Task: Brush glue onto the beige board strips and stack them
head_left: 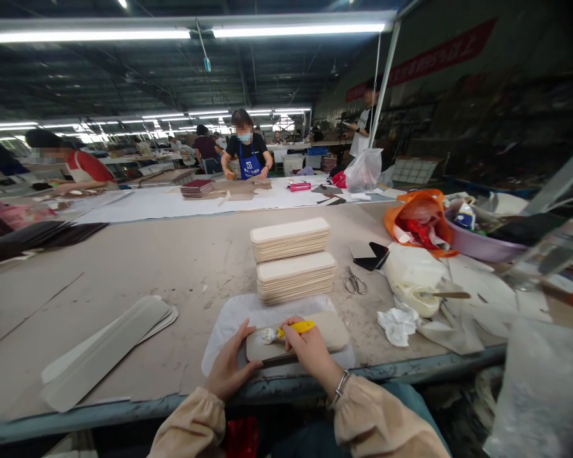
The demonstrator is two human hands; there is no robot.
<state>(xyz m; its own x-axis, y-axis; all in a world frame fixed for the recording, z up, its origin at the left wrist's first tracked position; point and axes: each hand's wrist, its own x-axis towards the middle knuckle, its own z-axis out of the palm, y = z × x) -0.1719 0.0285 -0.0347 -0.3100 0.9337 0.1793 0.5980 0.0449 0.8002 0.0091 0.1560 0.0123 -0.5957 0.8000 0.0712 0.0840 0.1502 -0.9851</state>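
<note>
In the head view, my right hand [312, 351] is closed around a brush with a yellow handle [300, 327]. Its whitish bristles [269, 336] rest on the top face of a long, round-cornered beige panel [333, 331]. My left hand [232, 361] grips the left end of that panel, thumb along the near edge and fingers at the far corner. More pieces seem to lie beneath it, too hidden to tell apart. A white sheet [214, 343] lies under the work. Just beyond stand two neat stacks of similar strips, a nearer stack [296, 280] and a farther stack [290, 240].
Loose long strips [107, 356] lie at left. On the right are scissors [356, 283], crumpled tissue [398, 326], a whitish plastic container [417, 280] with a stick across its opening, an orange bag [417, 219] and a purple basin [487, 240]. A co-worker [249, 152] stands across the table.
</note>
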